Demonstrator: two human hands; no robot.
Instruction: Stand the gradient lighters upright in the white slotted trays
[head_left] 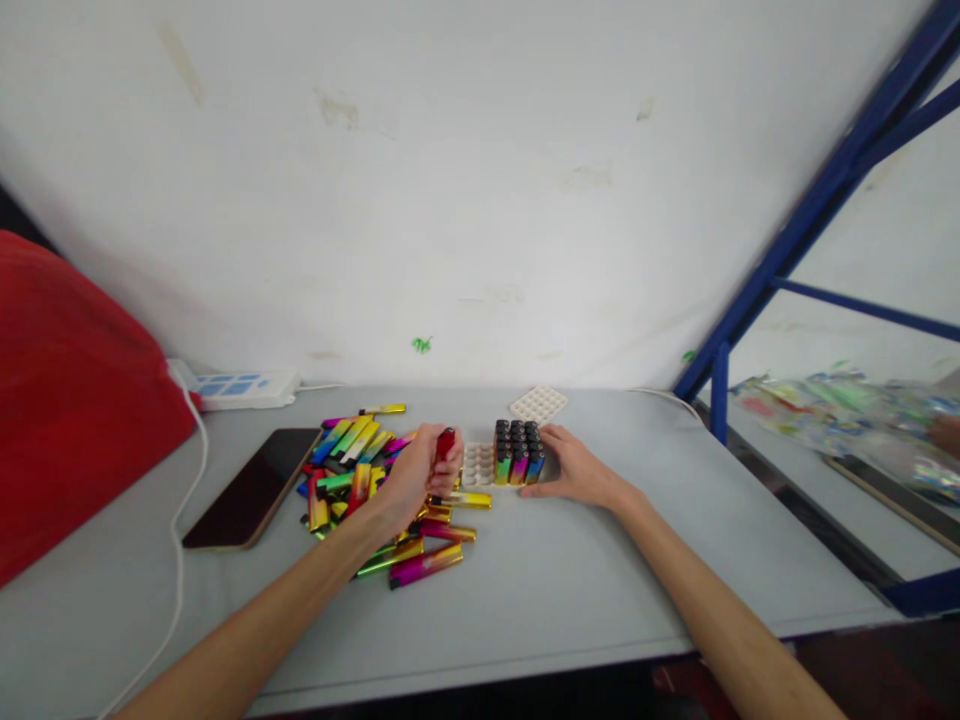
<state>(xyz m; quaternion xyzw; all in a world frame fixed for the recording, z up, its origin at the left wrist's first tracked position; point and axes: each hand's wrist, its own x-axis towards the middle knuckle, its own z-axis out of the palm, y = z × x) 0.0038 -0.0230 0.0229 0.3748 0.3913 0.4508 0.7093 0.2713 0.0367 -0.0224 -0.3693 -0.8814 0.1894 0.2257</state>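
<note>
The person's two forearms (289, 605) are nearest, stretched over the gray tabletop (570, 590). The left hand (420, 472) is closed around a red lighter (445, 441), above the right side of a loose pile of colourful lighters (361, 440). The right hand (576, 470), its thumb and fingers apart, curves at the right side of the upright lighters (519, 465), which stand in a white tray (478, 464).

Red lighter (445, 441) in left hand (417, 473), black-topped lighters (518, 458) upright in white tray (478, 464), multicoloured lighters (360, 484) in a loose heap
</note>
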